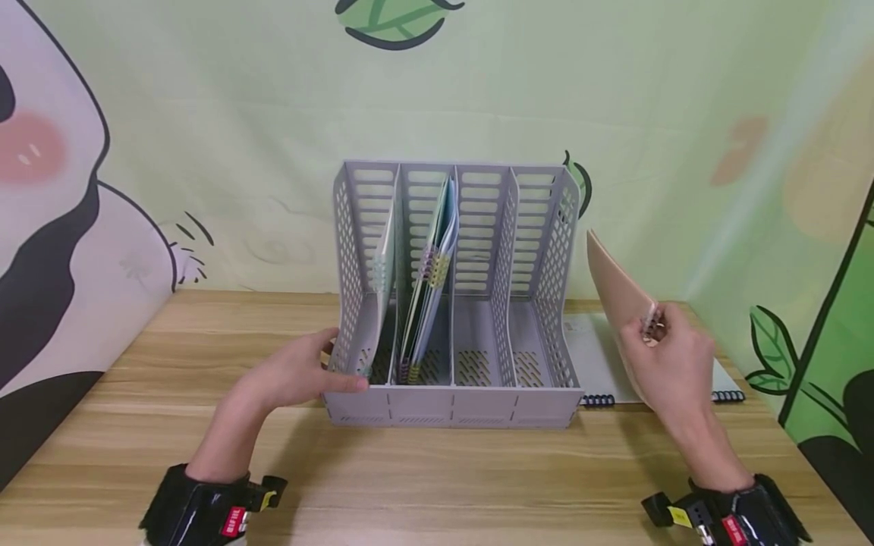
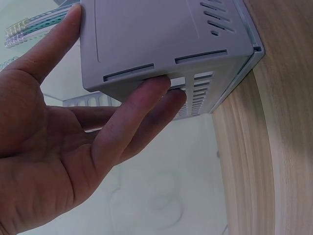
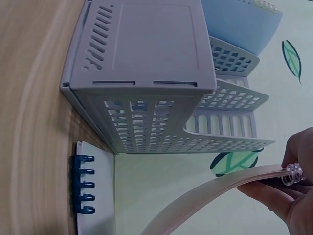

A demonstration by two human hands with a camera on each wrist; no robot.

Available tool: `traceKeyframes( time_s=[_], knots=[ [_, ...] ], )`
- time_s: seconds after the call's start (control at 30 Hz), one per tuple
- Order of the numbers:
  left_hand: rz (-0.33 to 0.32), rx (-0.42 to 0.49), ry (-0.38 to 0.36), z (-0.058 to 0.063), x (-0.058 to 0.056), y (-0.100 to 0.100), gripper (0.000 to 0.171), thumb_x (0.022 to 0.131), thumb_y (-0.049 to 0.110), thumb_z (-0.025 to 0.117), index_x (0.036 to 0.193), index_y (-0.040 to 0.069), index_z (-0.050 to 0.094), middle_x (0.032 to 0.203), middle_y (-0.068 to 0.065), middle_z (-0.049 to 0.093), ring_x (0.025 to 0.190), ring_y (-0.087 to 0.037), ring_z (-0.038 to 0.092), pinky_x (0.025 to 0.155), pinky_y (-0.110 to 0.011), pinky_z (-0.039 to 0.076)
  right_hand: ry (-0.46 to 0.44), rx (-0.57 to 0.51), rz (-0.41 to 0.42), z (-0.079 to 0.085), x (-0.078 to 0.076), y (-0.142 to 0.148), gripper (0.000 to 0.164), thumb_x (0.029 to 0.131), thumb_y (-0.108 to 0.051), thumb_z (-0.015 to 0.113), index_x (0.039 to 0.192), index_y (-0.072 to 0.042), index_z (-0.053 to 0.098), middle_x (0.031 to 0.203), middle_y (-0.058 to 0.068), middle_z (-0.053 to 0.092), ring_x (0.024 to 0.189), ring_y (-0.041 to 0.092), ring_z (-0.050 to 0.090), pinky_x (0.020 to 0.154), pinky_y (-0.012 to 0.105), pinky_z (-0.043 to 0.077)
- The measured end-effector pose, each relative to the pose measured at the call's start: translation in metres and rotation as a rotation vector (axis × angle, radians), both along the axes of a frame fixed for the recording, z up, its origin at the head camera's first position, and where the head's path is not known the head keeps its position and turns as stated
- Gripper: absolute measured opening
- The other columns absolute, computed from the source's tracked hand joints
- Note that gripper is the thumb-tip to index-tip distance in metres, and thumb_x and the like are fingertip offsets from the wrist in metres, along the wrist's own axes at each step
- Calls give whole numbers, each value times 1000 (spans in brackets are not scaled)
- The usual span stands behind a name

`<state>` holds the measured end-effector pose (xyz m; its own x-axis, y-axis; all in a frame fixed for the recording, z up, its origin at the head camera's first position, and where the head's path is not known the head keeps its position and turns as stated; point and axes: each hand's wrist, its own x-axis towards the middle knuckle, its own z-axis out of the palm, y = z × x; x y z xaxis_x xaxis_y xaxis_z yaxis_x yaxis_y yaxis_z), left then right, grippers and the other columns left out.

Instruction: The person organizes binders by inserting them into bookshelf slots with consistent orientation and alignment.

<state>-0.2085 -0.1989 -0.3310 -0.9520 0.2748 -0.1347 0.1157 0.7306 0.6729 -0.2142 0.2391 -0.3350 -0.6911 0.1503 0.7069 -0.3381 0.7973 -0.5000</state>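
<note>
A grey-purple file organizer (image 1: 423, 408) with upright dividers stands on the table. My left hand (image 1: 293, 371) grips its front left corner, thumb on the front edge and fingers along the perforated side wall. To the right of the organizer, my right hand (image 1: 672, 364) pinches a pinkish spiral notebook (image 1: 614, 277) by its clear-ringed spine, raised and tilted. In the leftmost compartment leans a pale spiral notebook (image 1: 385, 277). The second compartment holds several spiral notebooks (image 1: 437, 254) with purple and yellowish rings, leaning against the divider.
Flat on the table behind my right hand lies a white notebook (image 1: 594, 356) with dark blue rings, partly covered by that hand. A pale green printed backdrop (image 1: 273, 152) hangs behind the wooden table (image 1: 382, 485).
</note>
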Motion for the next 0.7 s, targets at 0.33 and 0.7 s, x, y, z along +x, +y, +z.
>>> traceKeyframes(
  time_s=[0.33,0.7],
  knots=[
    [-3,7,-1,0,0,1,88,78,43,81,142,-2,42,116,-16,59,98,-26,61,77,-36,50,19,-66,-44,6,2,2,11,88,-6,58,84,4,57,86,23,68,77,35,69,55,-1,39],
    [-4,10,-7,-1,-1,1,87,79,42,81,143,-2,40,117,-16,59,99,-26,61,78,-37,50,31,-116,-74,13,5,2,13,88,-9,59,84,4,58,87,20,69,73,-17,55,57,0,40]
  ],
)
